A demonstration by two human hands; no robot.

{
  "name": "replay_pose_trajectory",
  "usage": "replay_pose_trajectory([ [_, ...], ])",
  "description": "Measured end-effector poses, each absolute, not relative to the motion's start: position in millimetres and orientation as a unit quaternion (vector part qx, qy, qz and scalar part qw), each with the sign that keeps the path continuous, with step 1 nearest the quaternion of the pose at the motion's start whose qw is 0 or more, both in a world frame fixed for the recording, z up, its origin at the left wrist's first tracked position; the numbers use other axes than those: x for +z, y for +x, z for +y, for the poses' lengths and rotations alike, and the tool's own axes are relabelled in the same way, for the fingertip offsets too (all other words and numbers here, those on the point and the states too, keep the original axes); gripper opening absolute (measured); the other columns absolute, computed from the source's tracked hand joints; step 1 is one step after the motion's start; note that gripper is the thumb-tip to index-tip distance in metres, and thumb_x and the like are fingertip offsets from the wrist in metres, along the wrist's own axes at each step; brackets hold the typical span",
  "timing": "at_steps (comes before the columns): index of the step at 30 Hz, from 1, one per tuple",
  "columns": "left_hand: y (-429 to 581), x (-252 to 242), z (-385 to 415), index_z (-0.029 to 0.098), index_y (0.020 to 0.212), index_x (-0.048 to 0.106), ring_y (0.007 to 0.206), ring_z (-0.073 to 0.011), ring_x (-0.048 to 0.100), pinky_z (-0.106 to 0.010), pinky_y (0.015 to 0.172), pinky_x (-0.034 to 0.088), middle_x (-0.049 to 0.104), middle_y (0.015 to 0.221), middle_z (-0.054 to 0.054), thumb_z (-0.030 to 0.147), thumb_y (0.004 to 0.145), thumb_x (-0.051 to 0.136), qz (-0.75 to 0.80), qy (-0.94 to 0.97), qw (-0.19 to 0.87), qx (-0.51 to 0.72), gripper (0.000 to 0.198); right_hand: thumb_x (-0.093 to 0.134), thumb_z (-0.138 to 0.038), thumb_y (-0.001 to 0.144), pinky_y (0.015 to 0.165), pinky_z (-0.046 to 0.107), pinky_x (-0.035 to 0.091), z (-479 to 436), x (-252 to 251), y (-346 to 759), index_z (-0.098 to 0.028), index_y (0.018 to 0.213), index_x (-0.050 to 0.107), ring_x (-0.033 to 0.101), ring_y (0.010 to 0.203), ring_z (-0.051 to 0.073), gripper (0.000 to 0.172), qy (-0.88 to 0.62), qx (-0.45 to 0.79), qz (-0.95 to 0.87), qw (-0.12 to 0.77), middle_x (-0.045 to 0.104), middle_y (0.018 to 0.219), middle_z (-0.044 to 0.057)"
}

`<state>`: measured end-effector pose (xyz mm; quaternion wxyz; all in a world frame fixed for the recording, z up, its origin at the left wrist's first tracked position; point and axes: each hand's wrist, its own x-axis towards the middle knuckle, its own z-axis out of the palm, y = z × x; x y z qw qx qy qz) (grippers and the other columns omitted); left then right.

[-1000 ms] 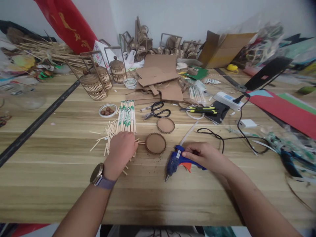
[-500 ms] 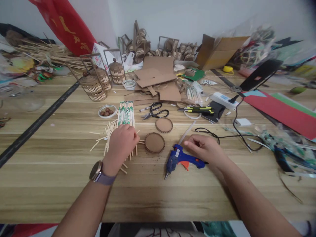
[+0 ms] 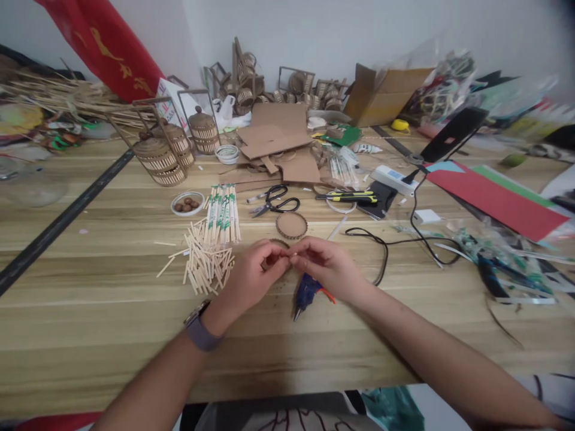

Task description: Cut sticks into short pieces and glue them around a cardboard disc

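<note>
My left hand and my right hand meet at the fingertips in front of me. Both are pinched closed around something small and pale that I cannot make out. Behind and beneath them a round cardboard disc is mostly hidden; another cardboard disc with a dark scalloped rim lies just beyond. A blue glue gun with an orange trigger lies partly under my right hand, nozzle toward me. Left of my left hand is a loose pile of short wooden sticks, with green-and-white wrapped chopsticks behind it.
Black scissors, a bowl of brown balls and yellow-black cutters lie farther back. Small bamboo lanterns stand at left, cardboard pieces behind. A black cable and red sheet are at right.
My left hand has moved right from the stick pile, and my right hand has moved left over the glue gun. Their fingertips now come together. The view has shifted slightly.
</note>
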<state>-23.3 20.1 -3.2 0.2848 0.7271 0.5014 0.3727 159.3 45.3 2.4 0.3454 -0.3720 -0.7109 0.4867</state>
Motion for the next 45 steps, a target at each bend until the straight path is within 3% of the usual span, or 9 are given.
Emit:
replay_pose_trajectory([
  [2,-32.9,-5.7,26.9,0.02,0.101,0.065,0.093,-0.0212,0.062,-0.035,0.083,0.051,0.067,0.097,-0.006,0.031,0.088,0.06,0.499,0.753,0.245,0.353,0.018,0.063,-0.039,0.084,0.069,0.03,0.051,50.9,1.7,162.0,-0.019,0.086,0.064,0.063,0.075,0.017,0.02,-0.377,0.46,-0.724,0.35,0.066,0.08,0.004],
  [6,-46.3,-21.7,39.2,0.017,0.132,0.049,0.131,-0.0349,0.044,-0.052,0.109,0.035,0.051,0.14,-0.018,0.039,0.063,0.086,0.479,0.821,0.168,0.261,0.081,0.065,-0.048,0.082,0.064,0.028,0.052,59.4,-1.4,171.8,-0.02,0.087,0.06,0.063,0.067,0.015,0.029,-0.397,0.513,-0.676,0.35,0.066,0.079,0.003],
  [8,-47.1,-30.4,41.6,0.016,0.139,0.043,0.134,-0.0355,0.041,-0.053,0.112,0.032,0.046,0.145,-0.019,0.037,0.06,0.087,0.473,0.84,0.163,0.212,0.093,0.067,-0.051,0.079,0.065,0.028,0.053,61.2,-4.7,175.6,-0.02,0.087,0.058,0.064,0.067,0.015,0.034,-0.404,0.538,-0.651,0.352,0.067,0.078,0.002],
  [13,-44.8,-35.9,42.4,0.018,0.143,0.038,0.133,-0.0325,0.045,-0.049,0.109,0.037,0.048,0.144,-0.019,0.032,0.067,0.083,0.47,0.844,0.191,0.171,0.09,0.073,-0.054,0.073,0.068,0.029,0.055,62.2,-13.1,177.8,-0.02,0.086,0.058,0.067,0.068,0.014,0.039,-0.405,0.591,-0.608,0.342,0.067,0.076,0.001],
  [18,-47.5,-34.8,44.4,0.021,0.141,0.042,0.133,-0.0332,0.044,-0.052,0.109,0.036,0.048,0.145,-0.018,0.029,0.065,0.085,0.465,0.841,0.213,0.177,0.088,0.074,-0.048,0.073,0.072,0.03,0.055,58.1,-15.3,175.6,-0.02,0.085,0.057,0.067,0.071,0.015,0.034,-0.387,0.605,-0.614,0.327,0.069,0.076,0.0],
  [26,-42.2,-43.8,44.6,0.021,0.137,0.047,0.13,-0.0326,0.046,-0.053,0.108,0.037,0.052,0.14,-0.015,0.034,0.068,0.082,0.472,0.833,0.196,0.214,0.078,0.065,-0.03,0.081,0.069,0.029,0.05,48.3,-8.7,172.0,-0.021,0.081,0.064,0.066,0.072,0.017,0.009,-0.408,0.44,-0.754,0.267,0.072,0.076,0.001],
  [34,-36.9,-41.5,44.2,0.017,0.134,0.049,0.131,-0.0331,0.045,-0.051,0.109,0.038,0.051,0.139,-0.017,0.031,0.066,0.084,0.495,0.818,0.199,0.214,0.077,0.066,-0.027,0.083,0.076,0.033,0.044,51.9,-10.7,170.4,-0.023,0.076,0.067,0.063,0.073,0.019,0.008,-0.405,0.328,-0.819,0.239,0.071,0.072,0.002],
  [45,-36.7,-42.1,43.7,0.015,0.133,0.049,0.129,-0.0334,0.045,-0.051,0.108,0.038,0.052,0.138,-0.017,0.035,0.066,0.084,0.496,0.818,0.196,0.214,0.079,0.07,-0.019,0.081,0.077,0.033,0.037,52.6,-12.4,167.7,-0.02,0.075,0.067,0.059,0.068,0.016,0.007,-0.391,0.279,-0.85,0.215,0.065,0.065,-0.002],
])
